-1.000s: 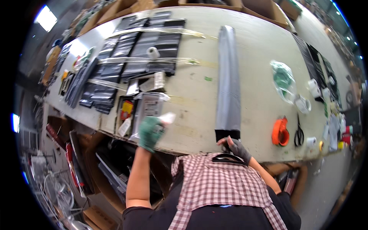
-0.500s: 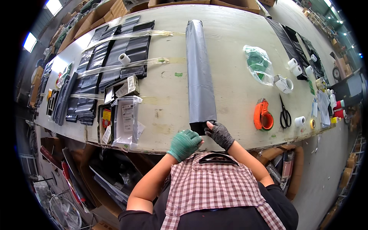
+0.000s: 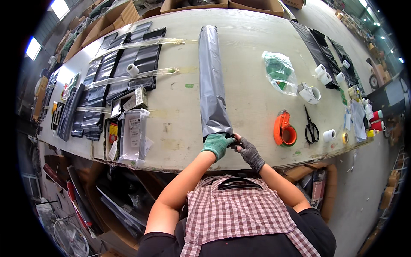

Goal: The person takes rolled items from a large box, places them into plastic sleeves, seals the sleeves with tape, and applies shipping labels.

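Pale table (image 3: 175, 115); forearms (image 3: 184, 182) converge; left hand (image 3: 216, 145) grasps grey package (image 3: 210, 85); right hand (image 3: 249, 154): grip unclear.

Head camera: is looking steeply down from the wearer's head, above the near side of the table (image 3: 244, 94).
Table direction: the view is facing forward, toward the table's far edge.
Table nearness: the near edge is sitting closest, the fisheye bending it.
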`<action>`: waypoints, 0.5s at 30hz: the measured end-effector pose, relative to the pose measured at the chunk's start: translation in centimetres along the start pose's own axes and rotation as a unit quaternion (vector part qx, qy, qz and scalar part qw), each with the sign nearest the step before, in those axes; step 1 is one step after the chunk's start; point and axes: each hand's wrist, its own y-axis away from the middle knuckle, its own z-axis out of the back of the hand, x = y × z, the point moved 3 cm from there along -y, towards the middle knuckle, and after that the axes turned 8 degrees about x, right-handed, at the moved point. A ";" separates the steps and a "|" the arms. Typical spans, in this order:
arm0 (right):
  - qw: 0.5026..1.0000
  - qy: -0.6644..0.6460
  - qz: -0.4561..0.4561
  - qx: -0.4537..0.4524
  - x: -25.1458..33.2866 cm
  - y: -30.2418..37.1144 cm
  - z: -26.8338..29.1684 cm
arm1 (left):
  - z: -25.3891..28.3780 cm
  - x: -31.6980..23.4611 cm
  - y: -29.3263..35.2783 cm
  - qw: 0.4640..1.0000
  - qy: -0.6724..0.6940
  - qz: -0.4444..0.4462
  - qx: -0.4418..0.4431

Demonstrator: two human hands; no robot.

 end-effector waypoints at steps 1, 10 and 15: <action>0.997 0.072 -0.001 -0.006 0.1 0.7 0.7 | -0.1 -0.5 -0.1 1.000 0.003 -0.012 0.004; 0.837 0.538 -0.082 -0.057 3.4 -3.9 0.2 | -3.2 1.9 -1.3 0.988 -0.049 0.140 -0.050; 0.895 0.445 -0.006 -0.023 2.3 -2.6 -1.0 | -4.2 2.0 -0.9 0.986 -0.070 0.131 -0.079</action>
